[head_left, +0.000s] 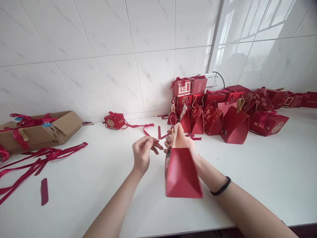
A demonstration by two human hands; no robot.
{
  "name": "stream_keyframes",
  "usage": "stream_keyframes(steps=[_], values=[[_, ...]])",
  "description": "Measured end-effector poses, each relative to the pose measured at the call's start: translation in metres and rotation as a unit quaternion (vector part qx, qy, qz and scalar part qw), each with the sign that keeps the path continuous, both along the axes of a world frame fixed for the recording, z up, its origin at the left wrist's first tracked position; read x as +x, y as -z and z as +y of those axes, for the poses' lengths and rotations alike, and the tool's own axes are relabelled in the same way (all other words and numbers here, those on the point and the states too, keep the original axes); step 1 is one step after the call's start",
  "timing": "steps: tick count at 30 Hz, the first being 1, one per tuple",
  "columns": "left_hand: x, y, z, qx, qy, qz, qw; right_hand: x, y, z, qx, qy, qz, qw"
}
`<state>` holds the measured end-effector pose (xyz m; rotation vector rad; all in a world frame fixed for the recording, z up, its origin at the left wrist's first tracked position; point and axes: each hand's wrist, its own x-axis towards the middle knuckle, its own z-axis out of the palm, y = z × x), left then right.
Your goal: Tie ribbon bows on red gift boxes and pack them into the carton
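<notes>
- Bench (106, 198): white.
- Box pile (213, 120): red gift boxes, some stacked; blocks the bench behind the work.
- Cardboard carton (66, 123): well left of pile, ribbon inside.
- Loose ribbons (51, 155): far left, nearer the person than pile.
- Held box (183, 173): in front of pile, towards its left end. Plain red near face, tapers up, peach near top, slightly blurred.
- Right hand (194, 150): fingers closed round box's upper part, partly hidden.
- Left hand (143, 152): fingers half-curled, no hold visible.
- Small box (114, 121): left of pile, bow on top.
- Narrow strip (159, 132): just left of pile.
</notes>
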<state>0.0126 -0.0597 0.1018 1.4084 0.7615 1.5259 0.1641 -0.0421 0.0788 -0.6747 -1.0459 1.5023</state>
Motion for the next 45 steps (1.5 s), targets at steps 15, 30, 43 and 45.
stream_keyframes(steps=[15,30,43,45], values=[[-0.007,-0.010,0.010,-0.034,-0.051,0.117,0.991,-0.003,-0.014,-0.025,0.217,0.187,-0.282,0.916],[0.004,-0.005,-0.001,-0.004,-0.079,0.103,0.992,-0.011,-0.010,-0.029,0.236,0.205,-0.277,0.909],[-0.016,-0.003,0.014,0.042,0.041,0.198,0.978,-0.009,-0.014,-0.028,0.215,0.181,-0.275,0.919],[-0.017,-0.002,0.015,0.045,0.036,0.197,0.979,-0.009,-0.015,-0.028,0.209,0.174,-0.272,0.923]])
